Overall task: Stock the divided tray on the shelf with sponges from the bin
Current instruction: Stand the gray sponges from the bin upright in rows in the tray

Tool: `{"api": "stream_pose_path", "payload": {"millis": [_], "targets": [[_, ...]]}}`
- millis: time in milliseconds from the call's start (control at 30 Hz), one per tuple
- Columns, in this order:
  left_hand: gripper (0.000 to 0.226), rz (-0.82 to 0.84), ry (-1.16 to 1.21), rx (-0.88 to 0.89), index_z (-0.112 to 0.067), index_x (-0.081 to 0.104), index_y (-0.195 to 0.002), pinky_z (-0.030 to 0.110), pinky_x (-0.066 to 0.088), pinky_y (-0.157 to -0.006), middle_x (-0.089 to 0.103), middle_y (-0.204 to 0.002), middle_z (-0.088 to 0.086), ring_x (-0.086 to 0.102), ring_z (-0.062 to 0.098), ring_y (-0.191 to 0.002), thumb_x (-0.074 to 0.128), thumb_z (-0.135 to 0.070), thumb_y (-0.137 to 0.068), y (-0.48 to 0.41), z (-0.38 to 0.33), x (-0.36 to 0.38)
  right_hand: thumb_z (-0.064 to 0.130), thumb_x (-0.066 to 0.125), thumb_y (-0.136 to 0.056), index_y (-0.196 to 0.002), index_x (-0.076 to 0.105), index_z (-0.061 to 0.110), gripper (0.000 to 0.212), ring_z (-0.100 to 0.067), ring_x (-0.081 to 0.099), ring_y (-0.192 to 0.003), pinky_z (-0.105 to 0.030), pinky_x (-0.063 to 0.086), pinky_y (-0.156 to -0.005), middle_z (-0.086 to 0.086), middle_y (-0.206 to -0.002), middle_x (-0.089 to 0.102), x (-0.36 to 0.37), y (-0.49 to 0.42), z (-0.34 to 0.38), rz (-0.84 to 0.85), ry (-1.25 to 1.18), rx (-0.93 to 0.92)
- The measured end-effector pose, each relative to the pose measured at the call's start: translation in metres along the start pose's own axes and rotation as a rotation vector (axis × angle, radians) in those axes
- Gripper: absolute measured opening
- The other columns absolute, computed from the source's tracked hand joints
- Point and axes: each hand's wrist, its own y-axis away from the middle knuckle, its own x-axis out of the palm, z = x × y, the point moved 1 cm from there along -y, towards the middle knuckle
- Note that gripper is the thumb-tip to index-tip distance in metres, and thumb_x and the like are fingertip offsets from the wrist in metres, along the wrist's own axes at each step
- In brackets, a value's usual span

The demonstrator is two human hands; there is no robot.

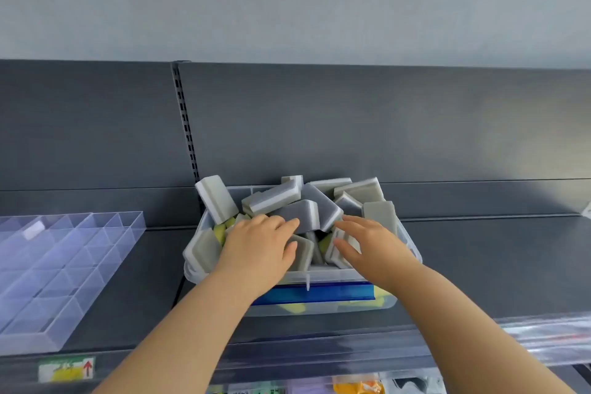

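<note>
Grey-and-white rectangular foam sponges (361, 190) heaped loose, tilted every way, in clear plastic bin (412, 249) under both hands. Left hand (265, 240) laid with straight fingers over a dark grey sponge (300, 213); right hand (367, 243) spread over the heap just beside it, pinching nothing, probably feeling out an easy pick. Clear divided plastic tray (64, 265) well off to left of left hand, on same dark metal shelf (479, 265).

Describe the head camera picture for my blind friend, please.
A left hand and right hand reach into a clear plastic bin heaped with grey-and-white rectangular sponges on a dark grey shelf. A clear divided plastic tray sits beside it.
</note>
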Motion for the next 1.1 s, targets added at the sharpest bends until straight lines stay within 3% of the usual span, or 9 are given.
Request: {"api": "stream_pose_path", "payload": {"millis": [267,367,567,700,800,867,933,1000,1100], "targets": [[0.048,0.044,-0.048,0.189,-0.031,0.028,-0.143,0.034,0.035,-0.100,0.041,-0.140,-0.007,0.038,0.015,-0.126,0.039,-0.035,-0.097,-0.017,-0.003,0.028,0.042,0.045,-0.092,-0.134,0.039,0.040,0.042,-0.011,0.041,-0.125,-0.032,0.039,-0.100,0.016,-0.142,0.039,-0.001,0.000,-0.024,0.104,0.076,-0.015],[0.051,0.141,-0.066,0.263,-0.033,0.033,-0.141,0.036,0.034,-0.102,0.039,-0.141,-0.007,0.036,0.016,-0.126,0.049,-0.027,-0.093,-0.033,-0.005,0.035,0.036,0.049,-0.090,-0.134,0.040,0.036,0.045,-0.012,0.038,-0.127,-0.030,0.036,-0.102,0.014,-0.143,0.037,-0.003,-0.013,-0.027,0.199,0.096,-0.091],[0.066,0.390,-0.130,0.248,-0.038,0.032,-0.139,0.034,0.033,-0.099,0.035,-0.135,-0.010,0.035,0.015,-0.121,0.065,-0.029,-0.083,-0.061,0.000,0.042,0.036,0.059,-0.082,-0.135,0.037,0.042,0.058,-0.010,0.038,-0.125,-0.029,0.037,-0.102,0.016,-0.141,0.036,0.001,-0.040,-0.047,0.360,0.111,-0.229],[0.057,0.515,-0.186,0.266,-0.040,0.042,-0.124,0.033,0.032,-0.094,0.040,-0.125,-0.011,0.037,0.013,-0.112,0.070,-0.031,-0.076,-0.074,-0.001,0.042,0.035,0.068,-0.075,-0.133,0.039,0.039,0.065,-0.005,0.041,-0.110,-0.023,0.039,-0.094,0.015,-0.125,0.040,0.001,-0.059,-0.061,0.372,-0.027,-0.273],[0.047,0.528,-0.096,0.236,-0.041,0.042,-0.107,0.027,0.033,-0.080,0.045,-0.110,-0.018,0.039,0.007,-0.096,0.072,-0.036,-0.071,-0.081,-0.001,0.039,0.032,0.074,-0.073,-0.121,0.052,0.034,0.052,0.005,0.046,-0.087,-0.010,0.039,-0.080,0.014,-0.104,0.046,-0.009,-0.074,-0.072,0.286,-0.291,-0.221],[0.044,0.502,0.012,0.164,-0.047,0.038,-0.099,0.024,0.034,-0.072,0.047,-0.099,-0.023,0.039,0.000,-0.087,0.071,-0.042,-0.070,-0.084,0.005,0.033,0.032,0.076,-0.072,-0.110,0.057,0.036,0.042,0.011,0.050,-0.081,-0.003,0.039,-0.069,0.016,-0.099,0.052,-0.018,-0.083,-0.078,0.218,-0.484,-0.130],[0.044,0.458,0.167,0.056,-0.055,0.036,-0.097,0.021,0.039,-0.072,0.048,-0.097,-0.029,0.043,-0.006,-0.088,0.070,-0.048,-0.069,-0.086,0.014,0.025,0.033,0.075,-0.073,-0.105,0.058,0.035,0.036,0.006,0.057,-0.086,-0.006,0.044,-0.069,0.015,-0.101,0.059,-0.023,-0.091,-0.084,0.188,-0.628,-0.043],[0.046,0.386,0.351,-0.049,-0.061,0.039,-0.099,0.013,0.041,-0.075,0.049,-0.102,-0.033,0.046,-0.013,-0.093,0.071,-0.050,-0.069,-0.088,0.023,0.017,0.033,0.074,-0.074,-0.103,0.059,0.031,0.033,-0.009,0.061,-0.094,-0.018,0.049,-0.077,0.008,-0.104,0.062,-0.023,-0.096,-0.087,0.171,-0.755,0.035],[0.045,0.230,0.650,-0.180,-0.063,0.045,-0.099,0.008,0.044,-0.076,0.054,-0.105,-0.026,0.051,-0.012,-0.095,0.074,-0.044,-0.070,-0.093,0.034,0.012,0.034,0.072,-0.076,-0.105,0.058,0.026,0.033,-0.017,0.061,-0.097,-0.026,0.049,-0.080,0.002,-0.107,0.064,-0.018,-0.098,-0.087,0.184,-0.858,0.115]]}}
